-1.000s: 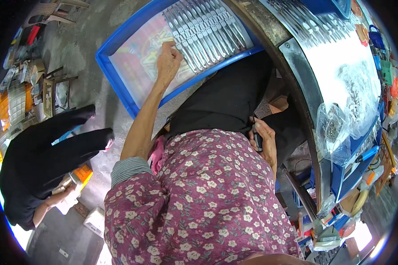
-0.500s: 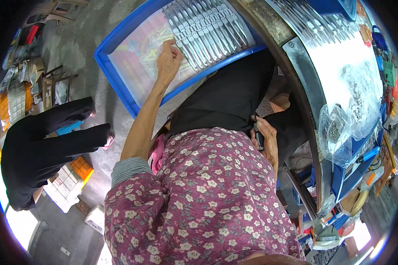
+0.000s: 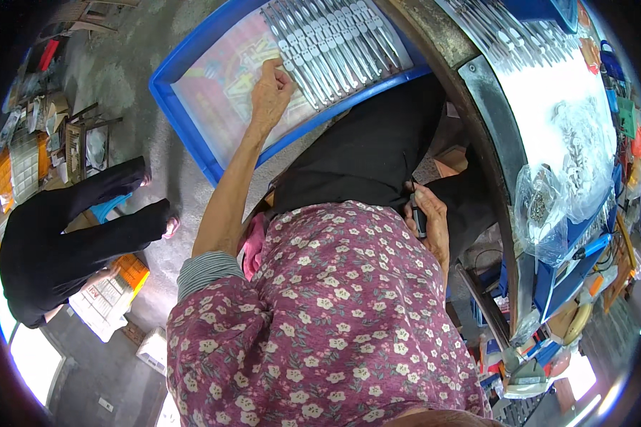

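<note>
Several rows of slim metal parts point(image 3: 331, 55) lie in the blue tray point(image 3: 187, 129). I have the left hand point(image 3: 269, 99), fingers curled, at their left edge; whether it grips one I cannot tell. The right hand point(image 3: 436, 219) is closed around a dark-handled tool point(image 3: 420, 223).

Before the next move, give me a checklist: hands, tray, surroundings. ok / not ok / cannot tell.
1. Left hand at the left end of the row of slim metal strips: ok.
2. Left fingertips gripping a strip: cannot tell; the curled fingers hide it.
3. Right hand closed around the dark-handled tool: ok.
4. Tool's tip identifiable: cannot tell; too dark against the black trousers.
5. Strips inside the blue tray, side by side: ok.
6. Co-worker apart from the tray: ok, bent over at far left.
</note>
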Motion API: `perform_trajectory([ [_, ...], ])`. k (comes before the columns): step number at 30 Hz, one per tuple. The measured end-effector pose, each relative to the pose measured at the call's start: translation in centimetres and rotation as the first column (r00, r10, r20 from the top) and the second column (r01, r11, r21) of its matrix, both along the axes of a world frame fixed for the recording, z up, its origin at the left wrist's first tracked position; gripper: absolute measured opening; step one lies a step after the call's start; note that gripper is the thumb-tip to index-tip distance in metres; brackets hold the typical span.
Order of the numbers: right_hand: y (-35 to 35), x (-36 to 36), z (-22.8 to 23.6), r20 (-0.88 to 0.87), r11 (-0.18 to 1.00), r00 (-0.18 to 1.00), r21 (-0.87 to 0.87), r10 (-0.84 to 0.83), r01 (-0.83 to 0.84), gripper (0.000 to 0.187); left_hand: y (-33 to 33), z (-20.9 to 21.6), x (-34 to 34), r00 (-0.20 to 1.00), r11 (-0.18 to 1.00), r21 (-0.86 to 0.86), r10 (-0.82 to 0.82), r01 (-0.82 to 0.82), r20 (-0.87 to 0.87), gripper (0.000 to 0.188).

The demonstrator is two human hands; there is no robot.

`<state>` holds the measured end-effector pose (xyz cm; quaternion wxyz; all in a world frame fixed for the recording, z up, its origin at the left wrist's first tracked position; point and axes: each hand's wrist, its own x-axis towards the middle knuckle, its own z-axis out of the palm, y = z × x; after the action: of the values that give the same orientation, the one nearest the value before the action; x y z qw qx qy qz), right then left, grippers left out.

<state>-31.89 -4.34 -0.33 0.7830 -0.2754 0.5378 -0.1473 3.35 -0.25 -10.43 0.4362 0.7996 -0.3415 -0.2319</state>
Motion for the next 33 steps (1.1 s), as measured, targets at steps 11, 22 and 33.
perform_trajectory([
  [11,0.07,0.18,-0.05,-0.041,1.0,0.999,-0.021,0.012,-0.013,0.027,-0.02,0.66,-0.06,0.998,1.0,0.012,-0.019,0.02,-0.056,0.046],
  [22,-0.07,0.35,0.27,-0.062,1.0,0.998,0.005,0.007,-0.006,0.027,0.31,0.47,0.1,0.997,0.998,0.017,-0.054,0.055,-0.058,0.056],
  [33,-0.08,0.87,0.49,-0.062,1.0,0.998,0.004,0.002,-0.001,0.025,0.38,0.62,-0.24,0.998,0.999,0.014,-0.05,0.05,-0.024,0.06],
])
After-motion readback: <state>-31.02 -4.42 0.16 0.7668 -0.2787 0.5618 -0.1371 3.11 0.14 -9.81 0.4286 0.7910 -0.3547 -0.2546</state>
